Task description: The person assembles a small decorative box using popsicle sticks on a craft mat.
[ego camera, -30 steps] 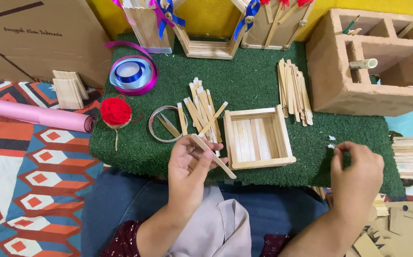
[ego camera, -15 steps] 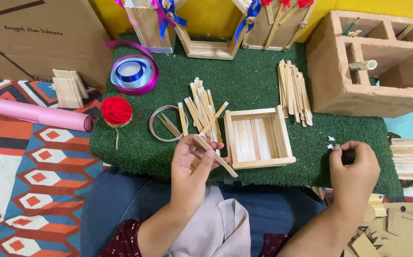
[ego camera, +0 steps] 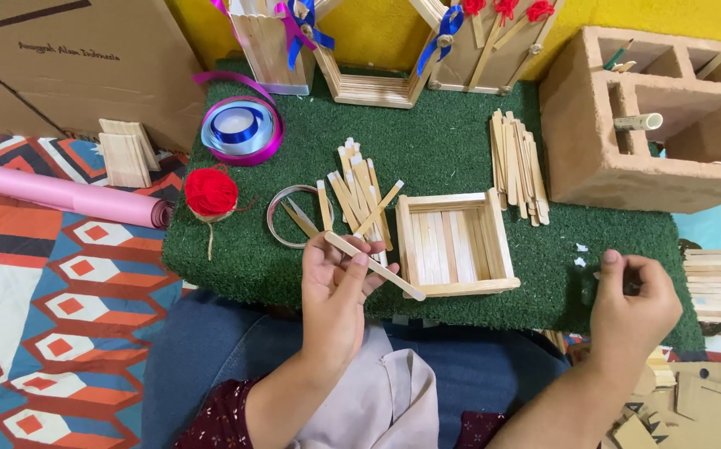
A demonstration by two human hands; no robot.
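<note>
Green turf mat [ego camera: 460, 158], red yarn ball [ego camera: 211, 191], pink paper roll [ego camera: 61, 193], pale wooden sticks [ego camera: 360, 195].

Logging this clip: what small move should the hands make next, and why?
Probably bring the wooden stick, held in the left hand, over to the square stick tray beside it. The stick's tip already reaches the tray's near corner, and the right hand is off to the side, seemingly empty.

Red yarn ball [ego camera: 211, 192], ribbon roll [ego camera: 241, 130], hollow brick [ego camera: 651, 116].
</note>
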